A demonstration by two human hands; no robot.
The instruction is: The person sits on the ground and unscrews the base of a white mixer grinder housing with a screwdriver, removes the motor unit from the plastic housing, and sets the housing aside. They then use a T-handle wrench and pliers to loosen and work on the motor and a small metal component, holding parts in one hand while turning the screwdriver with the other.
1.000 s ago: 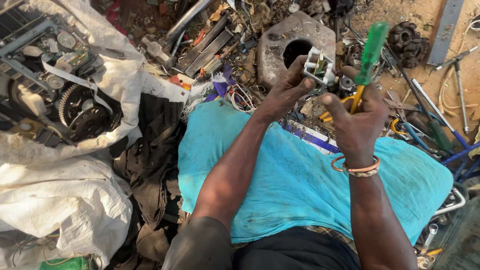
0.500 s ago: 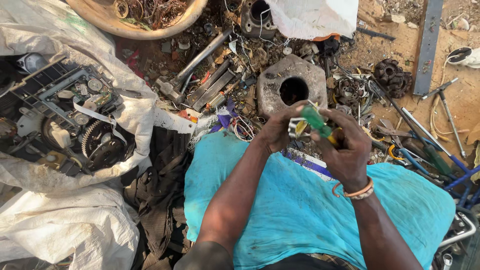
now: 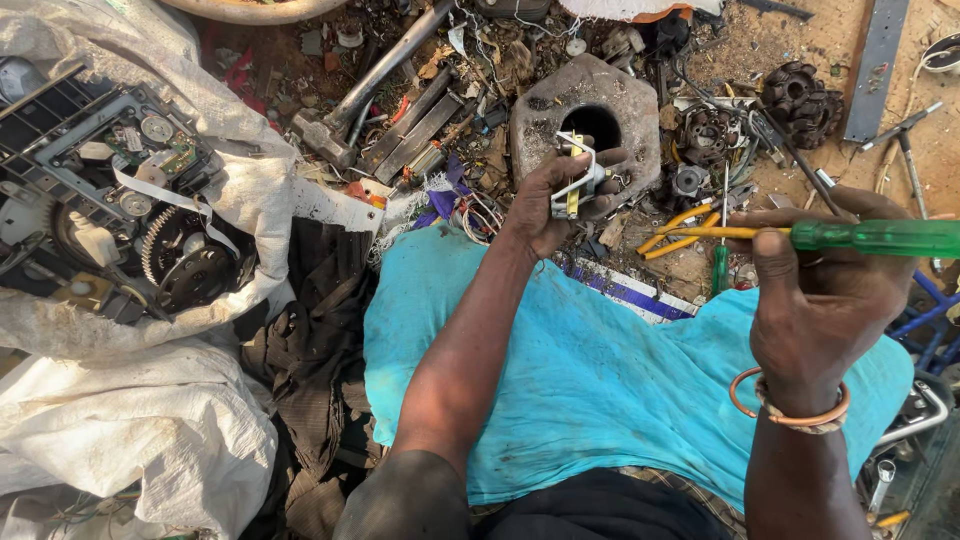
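Observation:
My left hand (image 3: 548,205) grips a small metal electrical part (image 3: 573,181) with white and yellow pieces, held out over a grey stone block. To the right, my right hand (image 3: 825,290) holds a screwdriver (image 3: 860,237) with a clear green handle, lying level with its yellow shaft pointing left toward the part. The screwdriver tip and the part are apart. A copper bangle sits on my right wrist. A turquoise cloth (image 3: 590,380) covers my lap beneath both arms.
The grey block with a round hole (image 3: 588,110) lies among scrap metal, wires and a hammer (image 3: 345,110). A dismantled machine with gears (image 3: 130,215) rests on white sacks (image 3: 140,440) at left. Pliers with yellow handles (image 3: 680,230) and other tools lie on dirt at right.
My hands have drawn apart. The right hand swung the green screwdriver from over the part out to the right, now level. The left hand still holds the part.

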